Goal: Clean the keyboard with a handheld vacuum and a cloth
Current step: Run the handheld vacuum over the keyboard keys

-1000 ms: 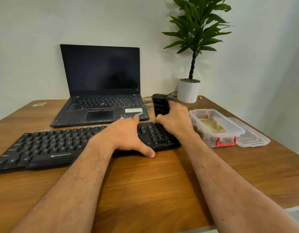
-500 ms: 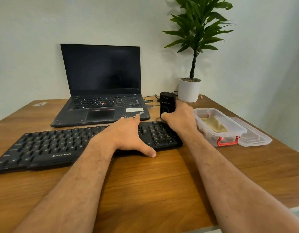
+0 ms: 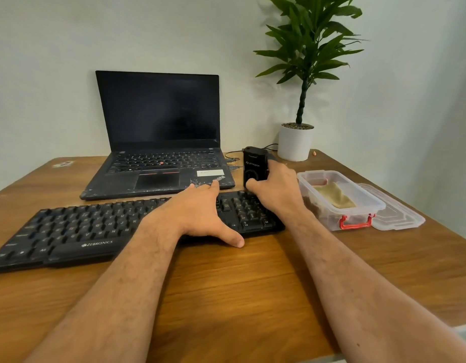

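A black keyboard lies across the wooden desk in front of me. My left hand rests flat on its right-of-centre keys, fingers spread, thumb over the front edge. My right hand grips a small black handheld vacuum, held upright at the back right corner of the keyboard, just above the number pad. A beige cloth lies inside a clear plastic box to the right of the keyboard.
An open black laptop stands behind the keyboard, with cables beside it. A potted plant stands at the back right. The box's loose lid lies by the desk's right edge.
My right hand has carried the vacuum from over the number pad toward the keyboard's back right corner, and it now stands more upright. My left hand has stayed on the keys.
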